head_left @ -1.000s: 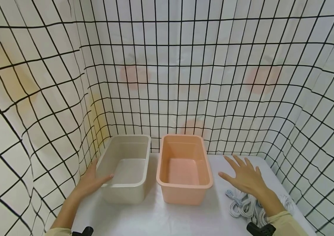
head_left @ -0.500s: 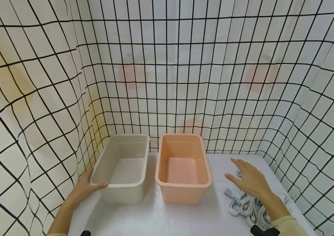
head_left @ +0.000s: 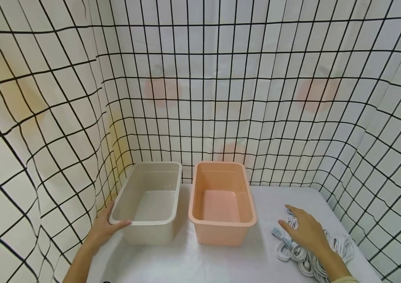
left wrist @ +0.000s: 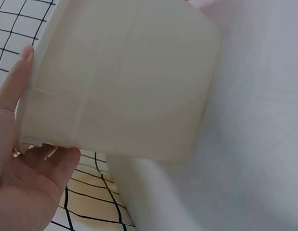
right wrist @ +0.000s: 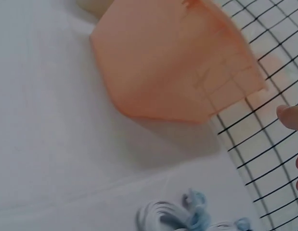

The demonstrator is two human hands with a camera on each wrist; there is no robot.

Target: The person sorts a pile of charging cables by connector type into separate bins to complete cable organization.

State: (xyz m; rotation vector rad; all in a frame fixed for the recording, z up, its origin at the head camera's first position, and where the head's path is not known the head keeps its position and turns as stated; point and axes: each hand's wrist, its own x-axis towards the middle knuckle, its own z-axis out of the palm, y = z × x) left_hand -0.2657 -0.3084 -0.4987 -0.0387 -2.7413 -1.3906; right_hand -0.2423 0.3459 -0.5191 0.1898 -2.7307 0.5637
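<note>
My left hand (head_left: 100, 231) grips the near left corner of a beige plastic basin (head_left: 149, 234), thumb along the near rim and fingers at the left side. Close up in the left wrist view, the fingers curl against the basin's rim (left wrist: 35, 72). My right hand (head_left: 306, 231) is over a pile of coiled white cables (head_left: 343, 248) on the right, thumb spread from the fingers, and it partly hides them. A light blue tie (head_left: 279, 233) shows on one coil. In the right wrist view only some fingertips (right wrist: 289, 117) appear at the right edge.
A peach plastic basin (head_left: 219, 235) stands in the middle, right of the beige one. The white-covered table (head_left: 200, 265) is enclosed on the left, back and right by black grid netting (head_left: 218, 118) in front of white sheeting.
My left hand has settled onto the beige basin's corner, lower and to the left. My right hand has moved down and right over the cables, its spread fingers drawing closer together.
</note>
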